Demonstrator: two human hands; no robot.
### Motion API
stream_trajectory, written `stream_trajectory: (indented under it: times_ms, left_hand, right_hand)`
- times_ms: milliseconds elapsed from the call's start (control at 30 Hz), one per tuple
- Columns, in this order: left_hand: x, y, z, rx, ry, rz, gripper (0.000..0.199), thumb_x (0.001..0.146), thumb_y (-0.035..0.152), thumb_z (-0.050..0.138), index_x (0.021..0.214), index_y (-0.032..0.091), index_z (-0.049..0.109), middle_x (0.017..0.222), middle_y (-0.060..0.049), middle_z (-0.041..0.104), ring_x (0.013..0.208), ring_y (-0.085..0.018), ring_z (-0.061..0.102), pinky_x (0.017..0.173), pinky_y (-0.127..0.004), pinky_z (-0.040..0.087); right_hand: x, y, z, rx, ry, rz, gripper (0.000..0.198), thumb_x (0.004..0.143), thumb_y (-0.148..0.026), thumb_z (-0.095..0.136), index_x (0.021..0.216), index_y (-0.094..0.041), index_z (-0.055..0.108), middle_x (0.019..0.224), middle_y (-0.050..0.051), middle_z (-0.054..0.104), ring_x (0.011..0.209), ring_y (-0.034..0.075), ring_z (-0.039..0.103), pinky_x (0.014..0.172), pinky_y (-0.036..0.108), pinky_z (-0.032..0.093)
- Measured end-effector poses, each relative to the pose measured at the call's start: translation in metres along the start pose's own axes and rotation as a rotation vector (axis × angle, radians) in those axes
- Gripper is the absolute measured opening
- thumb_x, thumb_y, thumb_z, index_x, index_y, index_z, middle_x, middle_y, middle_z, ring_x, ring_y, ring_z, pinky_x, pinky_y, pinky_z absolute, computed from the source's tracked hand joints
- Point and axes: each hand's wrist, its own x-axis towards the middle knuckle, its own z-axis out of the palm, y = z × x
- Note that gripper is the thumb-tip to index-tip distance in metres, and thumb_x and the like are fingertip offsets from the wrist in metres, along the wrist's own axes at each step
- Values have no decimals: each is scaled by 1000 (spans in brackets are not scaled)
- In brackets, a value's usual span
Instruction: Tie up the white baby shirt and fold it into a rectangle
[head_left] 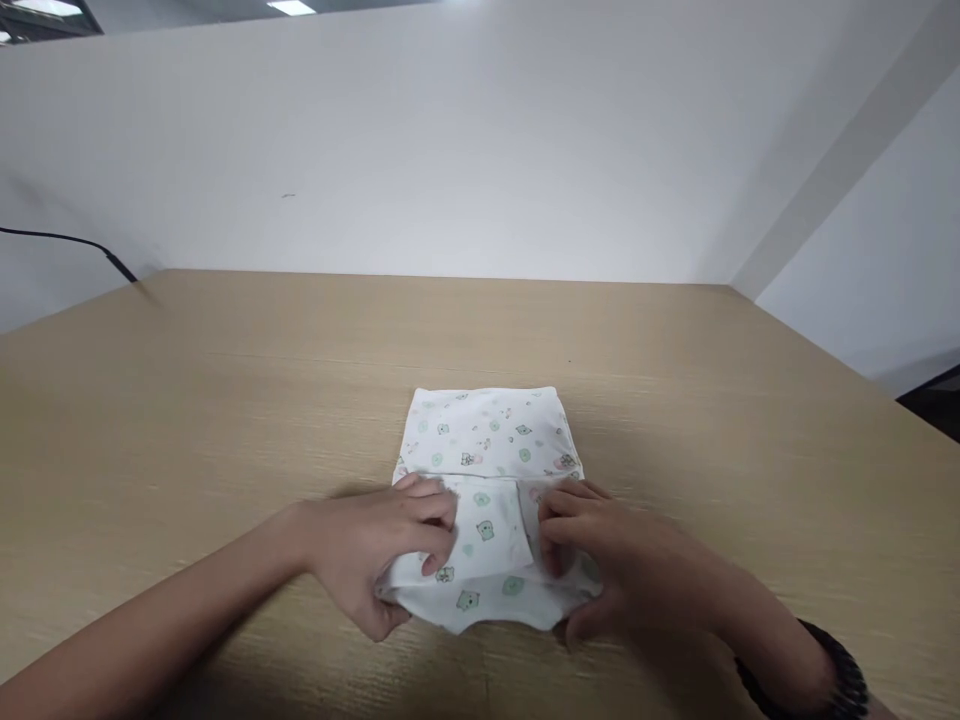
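A folded white garment (487,430) with a print of small green and pink cartoon figures lies flat on the table. Its near edge dips in a shallow curve, like a neckline, and a folded flap lies across its middle. My left hand (386,550) grips the near left corner, fingers curled on top and thumb at the underside. On the opposite side, my right hand (600,555) holds the near right corner with bent fingers over the cloth and its thumb by the edge. Both palms hide parts of the garment's sides.
The light wooden table (225,420) runs back to a white partition (480,150). A black cable (71,238) comes down at the far left edge. A dark object (934,400) shows beyond the right edge. A black bracelet (832,665) is around my right wrist.
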Motion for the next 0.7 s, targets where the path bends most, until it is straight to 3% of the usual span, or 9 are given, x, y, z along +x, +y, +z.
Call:
stream_trajectory:
  times_ms: [100,200,267,367,467,533,600,700]
  left_hand:
    - [2,3,0,-35,-12,3,34,52,14,66,83,20,52,96,-3,51,92,-24,47,86,-34,35]
    - [4,2,-4,-153,-43,45,23,57,10,59,76,19,50,88,-3,54,86,-21,49,89,-35,36]
    - [3,0,-7,-260,-40,42,19,62,9,57,76,19,49,81,-2,54,82,-20,49,86,-34,38]
    - [-2,-4,-12,-452,20,-70,8,80,20,54,79,18,47,80,-3,51,75,-18,45,71,-29,39]
    - [-10,-12,-14,-579,140,-227,23,97,37,44,86,17,46,81,-2,46,72,-15,40,65,-24,36]
    - [-15,-19,-14,-638,190,-247,29,98,46,44,91,18,46,84,-2,46,74,-14,41,65,-22,37]
    - [-19,-25,-12,-655,170,-207,38,90,53,60,102,18,49,95,-4,51,82,-16,46,71,-24,41]
    - [-22,-29,-9,-555,149,-163,78,65,57,84,124,21,49,116,-8,54,100,-24,52,88,-32,45]
  right_hand:
    - [3,-4,3,-6,32,-62,23,71,-16,80,79,-20,59,95,-2,60,97,19,53,93,34,38]
    - [3,-8,1,0,59,-113,20,70,-3,65,74,-19,54,87,-3,59,87,16,55,90,32,39]
    - [1,-9,-3,13,52,-109,18,71,-3,60,74,-19,51,85,-1,58,82,16,54,83,31,41]
    - [-3,-5,-7,83,54,2,7,85,-14,53,86,-21,54,86,1,58,78,18,53,72,31,42]
    - [-4,4,-7,184,98,138,17,99,-34,42,98,-22,54,90,3,59,80,20,53,71,32,43]
    - [-2,11,-6,234,146,187,26,103,-42,36,99,-21,52,92,3,58,83,20,52,73,33,43]
    - [1,15,-5,271,203,221,31,104,-46,33,97,-21,50,91,3,56,83,19,51,74,33,43]
    - [5,19,-4,327,270,256,35,103,-50,32,96,-21,49,86,2,52,80,19,49,72,31,42]
